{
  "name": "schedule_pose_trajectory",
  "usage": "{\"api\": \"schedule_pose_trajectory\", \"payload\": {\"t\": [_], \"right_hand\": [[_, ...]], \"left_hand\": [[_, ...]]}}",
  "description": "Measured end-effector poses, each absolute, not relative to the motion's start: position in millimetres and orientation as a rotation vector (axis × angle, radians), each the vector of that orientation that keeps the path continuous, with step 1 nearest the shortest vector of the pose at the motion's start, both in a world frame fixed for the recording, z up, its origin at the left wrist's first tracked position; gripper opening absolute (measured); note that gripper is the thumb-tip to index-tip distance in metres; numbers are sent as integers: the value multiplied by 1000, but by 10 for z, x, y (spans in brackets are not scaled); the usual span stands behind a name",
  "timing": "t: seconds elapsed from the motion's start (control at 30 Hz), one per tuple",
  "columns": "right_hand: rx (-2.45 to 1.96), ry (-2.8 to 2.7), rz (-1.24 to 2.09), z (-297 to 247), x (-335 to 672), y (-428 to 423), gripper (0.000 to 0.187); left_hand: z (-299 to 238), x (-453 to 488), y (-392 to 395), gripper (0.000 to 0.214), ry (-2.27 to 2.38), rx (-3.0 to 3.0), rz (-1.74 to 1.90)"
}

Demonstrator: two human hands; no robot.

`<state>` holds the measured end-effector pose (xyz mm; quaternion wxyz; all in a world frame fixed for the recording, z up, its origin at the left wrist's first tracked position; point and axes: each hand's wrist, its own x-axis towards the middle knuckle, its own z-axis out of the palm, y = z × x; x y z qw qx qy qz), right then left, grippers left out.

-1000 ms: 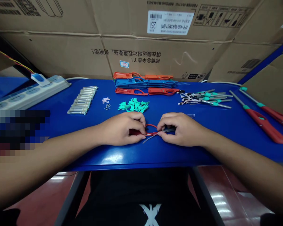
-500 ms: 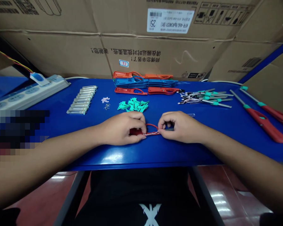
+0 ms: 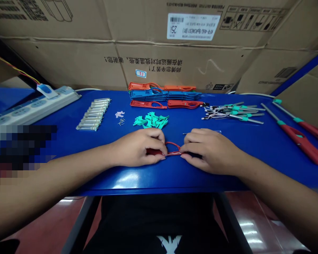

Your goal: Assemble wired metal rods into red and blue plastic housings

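Between my hands, low over the table, is a red lighter casing half (image 3: 155, 151) with a looped opening. My left hand (image 3: 141, 146) closes around its left part, thumb and index finger pinched at the lower edge. My right hand (image 3: 209, 150) has its fingertips pressed together at the casing's right side, by the loop. A thin white wire (image 3: 173, 153) runs along the lower edge from one set of fingertips to the other. The right end of the casing is hidden under my right hand. Just behind that hand lies a thin screwdriver (image 3: 217, 131), partly covered.
Green triggers (image 3: 152, 120) lie in a heap behind my left hand. Further back are stacked blue casings (image 3: 148, 94) and red casing halves (image 3: 185, 103). Wired metal tubes (image 3: 238, 112) and red lighters (image 3: 302, 141) lie right. Clear cylinders (image 3: 94, 114) and a power strip (image 3: 34, 107) are left.
My right hand has turned and flattened over the casing's right side, its fingers reaching further forward. The screwdriver's tip now shows. My left hand keeps its grip; the whole view has shifted slightly.
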<state>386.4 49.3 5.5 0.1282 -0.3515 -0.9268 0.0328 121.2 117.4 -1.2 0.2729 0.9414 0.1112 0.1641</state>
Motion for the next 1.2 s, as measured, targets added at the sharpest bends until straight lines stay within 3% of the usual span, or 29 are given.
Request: {"api": "schedule_pose_trajectory", "payload": {"t": [0.2,0.37,0.5,1.03,1.2], "right_hand": [[-1019,-2732,131,61,3826,494,21],[-1013,-2647,393,87,3885,519,18],[-1073,-2550,549,119,4003,550,28],[-1064,-2574,469,83,3975,559,24],[-1205,-2412,689,67,3949,593,17]], "left_hand": [[-22,1210,1174,13,320,2524,440],[0,1215,1172,11,326,2497,436],[10,1207,1173,10,339,2500,421],[-22,1193,1199,11,369,2456,440],[-35,1200,1213,11,388,2446,434]]}}
